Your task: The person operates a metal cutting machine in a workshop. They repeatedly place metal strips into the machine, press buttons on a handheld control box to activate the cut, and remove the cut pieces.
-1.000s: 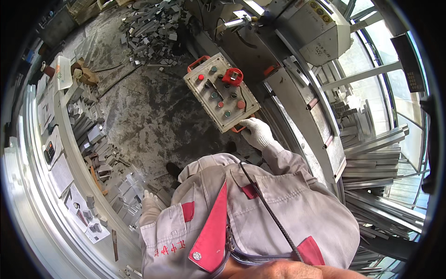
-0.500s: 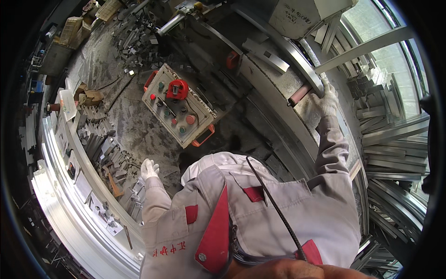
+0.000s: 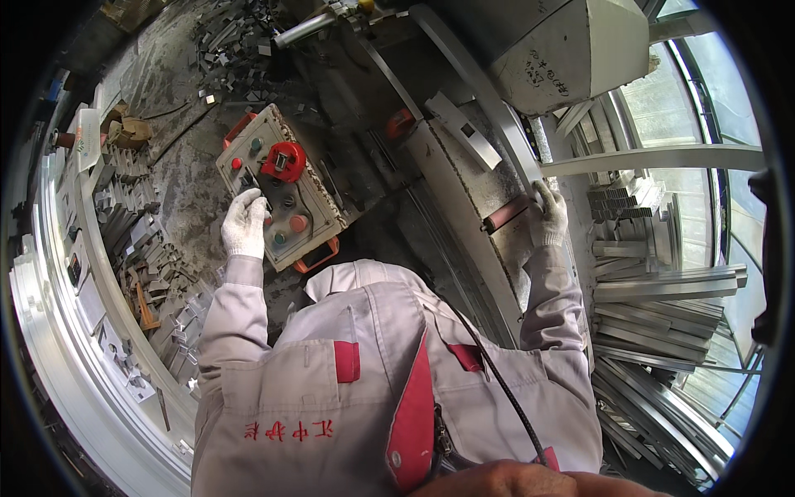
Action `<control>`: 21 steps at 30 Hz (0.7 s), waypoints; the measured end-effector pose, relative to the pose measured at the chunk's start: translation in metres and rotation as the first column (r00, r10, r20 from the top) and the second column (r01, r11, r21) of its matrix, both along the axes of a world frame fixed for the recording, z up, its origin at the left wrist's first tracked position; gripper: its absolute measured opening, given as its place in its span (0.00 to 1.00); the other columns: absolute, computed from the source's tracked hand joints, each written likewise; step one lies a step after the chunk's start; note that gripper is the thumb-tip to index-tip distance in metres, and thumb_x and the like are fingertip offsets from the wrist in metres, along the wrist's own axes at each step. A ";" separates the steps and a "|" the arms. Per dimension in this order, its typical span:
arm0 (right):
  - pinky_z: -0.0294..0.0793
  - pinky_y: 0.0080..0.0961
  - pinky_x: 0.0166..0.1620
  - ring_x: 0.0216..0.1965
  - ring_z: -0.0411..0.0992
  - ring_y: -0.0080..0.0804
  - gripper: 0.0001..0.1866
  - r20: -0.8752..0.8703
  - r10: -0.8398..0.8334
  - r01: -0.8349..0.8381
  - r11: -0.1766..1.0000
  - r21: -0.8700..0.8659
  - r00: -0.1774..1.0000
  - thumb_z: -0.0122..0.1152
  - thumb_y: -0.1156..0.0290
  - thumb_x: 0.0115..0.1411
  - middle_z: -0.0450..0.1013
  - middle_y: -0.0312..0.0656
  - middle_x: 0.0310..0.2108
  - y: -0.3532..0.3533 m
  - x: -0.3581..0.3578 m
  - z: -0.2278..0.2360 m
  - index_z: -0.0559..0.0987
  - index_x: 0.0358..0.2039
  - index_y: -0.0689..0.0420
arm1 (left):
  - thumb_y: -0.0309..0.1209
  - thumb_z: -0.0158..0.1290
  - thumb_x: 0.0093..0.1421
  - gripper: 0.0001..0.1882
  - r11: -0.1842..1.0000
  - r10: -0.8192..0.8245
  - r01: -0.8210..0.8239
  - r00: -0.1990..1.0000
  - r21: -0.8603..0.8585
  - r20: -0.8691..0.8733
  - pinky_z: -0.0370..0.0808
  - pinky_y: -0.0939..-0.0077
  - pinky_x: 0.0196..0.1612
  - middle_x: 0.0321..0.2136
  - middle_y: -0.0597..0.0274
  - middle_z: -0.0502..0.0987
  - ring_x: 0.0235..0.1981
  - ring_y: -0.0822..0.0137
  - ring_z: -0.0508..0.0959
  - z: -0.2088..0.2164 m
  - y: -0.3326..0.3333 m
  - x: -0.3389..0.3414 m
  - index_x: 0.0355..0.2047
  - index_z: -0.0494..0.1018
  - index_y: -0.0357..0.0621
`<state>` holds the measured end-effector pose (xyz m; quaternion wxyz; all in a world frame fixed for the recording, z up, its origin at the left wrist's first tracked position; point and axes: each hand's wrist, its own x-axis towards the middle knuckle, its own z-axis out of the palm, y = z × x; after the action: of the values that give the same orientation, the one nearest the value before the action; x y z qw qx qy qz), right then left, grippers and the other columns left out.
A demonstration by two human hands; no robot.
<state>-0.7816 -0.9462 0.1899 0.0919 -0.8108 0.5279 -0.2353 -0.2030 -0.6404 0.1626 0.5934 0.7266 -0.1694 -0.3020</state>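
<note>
My left hand (image 3: 244,224), in a white work glove, reaches over the left side of a control box (image 3: 319,228). Its fingers are stretched forward over the buttons, by a dark pen-like stick (image 3: 248,176) partly covered by them; I cannot make out which button they touch. A red tape measure (image 3: 283,161) lies on top of the box. My right hand (image 3: 548,214), gloved too, is closed around the near end of a long silver metal bar (image 3: 489,91) on the machine bed. A reddish-brown roller (image 3: 505,214) lies beside that hand.
A short metal channel piece (image 3: 464,132) rests on the machine bed (image 3: 451,186). Offcuts (image 3: 232,50) litter the floor ahead. Long white profiles (image 3: 62,348) run along the left, and stacked metal lengths (image 3: 654,323) fill the right. A large pale machine housing (image 3: 571,62) stands at the upper right.
My left hand has risen from low beside my body onto the control box panel. My right hand stays at the bar's end. The whole view has shifted as my head turned.
</note>
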 end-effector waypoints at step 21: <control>0.79 0.46 0.59 0.57 0.76 0.55 0.31 -0.201 -0.031 -0.013 0.977 -0.213 0.979 0.77 0.74 0.54 0.78 0.52 0.55 -0.026 0.099 0.029 0.83 0.61 0.50 | 0.31 0.67 0.65 0.17 0.891 -0.440 0.452 0.878 -0.028 0.188 0.84 0.71 0.49 0.44 0.55 0.88 0.43 0.64 0.88 0.012 -0.209 -0.034 0.53 0.83 0.41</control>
<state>-0.6828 -0.9726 0.2190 -0.0509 -0.8333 0.5100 -0.2070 -0.2367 -0.8491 0.1742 0.5160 0.6703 -0.3946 -0.3587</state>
